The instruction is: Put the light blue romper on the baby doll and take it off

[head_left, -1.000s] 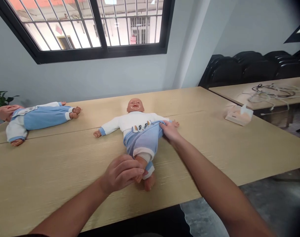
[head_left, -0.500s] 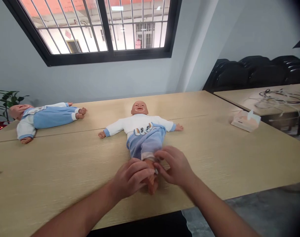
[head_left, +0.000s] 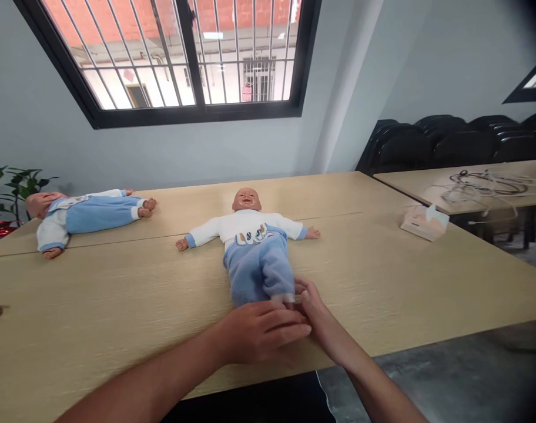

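Well, doll [head_left: 253, 249] lies on its back mid-table, head [head_left: 247, 201] to the far side, legs toward the near edge. From my seat I see both hands at its feet. Right hand [head_left: 317, 314]: thumb and fingers seem to pinch the edge of the white cuff [head_left: 285, 298], right leg in view. Left hand [head_left: 265, 330]: fingers curled across just left of that, hiding the feet; I cannot tell what it grasps.

Handling, my guess: light, limp through the clothed body, firmer at head, hands and feet. Nothing fragile; smooth skin may slide a little under fingers. I'd take the ankle for steadying, the cuff or waistband for the cloth, which should stretch and bunch.

Textures: pants [head_left: 248, 276] soft blue fleece, folded at the knee; shirt [head_left: 237, 224] plain white, blue wrist bands; head glossy, rounded, plastic-looking. Table [head_left: 118, 311] pale wood grain, a seam running across. Far left, second doll [head_left: 98, 217], similar fleece. Right, a boxy tissue pack [head_left: 420, 224].
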Demonstrator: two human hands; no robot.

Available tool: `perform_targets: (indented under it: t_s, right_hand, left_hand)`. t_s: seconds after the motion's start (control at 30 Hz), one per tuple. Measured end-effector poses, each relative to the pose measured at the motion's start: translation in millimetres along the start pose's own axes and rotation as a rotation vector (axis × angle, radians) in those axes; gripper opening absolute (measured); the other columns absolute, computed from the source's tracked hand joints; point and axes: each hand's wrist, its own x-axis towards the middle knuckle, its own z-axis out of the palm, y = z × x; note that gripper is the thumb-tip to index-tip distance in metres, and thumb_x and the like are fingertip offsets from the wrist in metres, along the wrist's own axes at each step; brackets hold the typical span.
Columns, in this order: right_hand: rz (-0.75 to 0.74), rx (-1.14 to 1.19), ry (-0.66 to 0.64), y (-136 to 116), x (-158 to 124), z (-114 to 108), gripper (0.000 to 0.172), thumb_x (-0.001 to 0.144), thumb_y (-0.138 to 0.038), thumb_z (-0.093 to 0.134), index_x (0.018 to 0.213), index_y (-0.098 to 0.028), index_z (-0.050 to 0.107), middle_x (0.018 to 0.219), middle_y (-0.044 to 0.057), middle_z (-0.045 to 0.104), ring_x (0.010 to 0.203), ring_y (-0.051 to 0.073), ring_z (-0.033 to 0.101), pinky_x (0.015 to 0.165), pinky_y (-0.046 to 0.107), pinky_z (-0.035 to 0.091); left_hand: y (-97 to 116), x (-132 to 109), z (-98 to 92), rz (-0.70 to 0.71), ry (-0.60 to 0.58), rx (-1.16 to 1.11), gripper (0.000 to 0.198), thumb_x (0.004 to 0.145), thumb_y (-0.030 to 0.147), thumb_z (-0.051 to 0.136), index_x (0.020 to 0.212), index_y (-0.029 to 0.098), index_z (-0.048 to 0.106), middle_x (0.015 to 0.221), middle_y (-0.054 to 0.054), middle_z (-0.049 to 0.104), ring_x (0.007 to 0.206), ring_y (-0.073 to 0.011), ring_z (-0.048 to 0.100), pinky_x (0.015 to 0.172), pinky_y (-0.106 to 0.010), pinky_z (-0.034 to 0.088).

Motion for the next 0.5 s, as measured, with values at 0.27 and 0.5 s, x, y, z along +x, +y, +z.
perform_targets:
  t_s: [0.27,0.5]
  right_hand:
    - [0.119,-0.081,0.049,4.3,1.8,-17.9,0.048,0.089,-0.028,0.061,0.137,-0.024,0.055,0.131,0.011,0.070,0.084,0.023,0.076,0.075,0.042,0.064]
    - [-0.209,-0.752,0.361,12.9,-9.5,-19.3,0.032,0.092,-0.028,0.060,0.124,-0.025,0.063,0.114,0.012,0.075,0.097,0.033,0.074,0.077,0.051,0.062]
  left_hand:
    - [-42.5,-42.9,-20.7,-0.793,0.337,-0.107,0.016,0.098,0.031,0.058,0.105,0.022,0.069,0.096,-0.007,0.075,0.091,-0.0229,0.070,0.087,-0.039,0.057]
    - [-81.6,-77.7,-31.6,-1.251,0.265,-0.506,0.048,0.088,0.054,0.067,0.117,0.016,0.070,0.111,-0.010,0.077,0.101,-0.0271,0.071,0.092,-0.039,0.054]
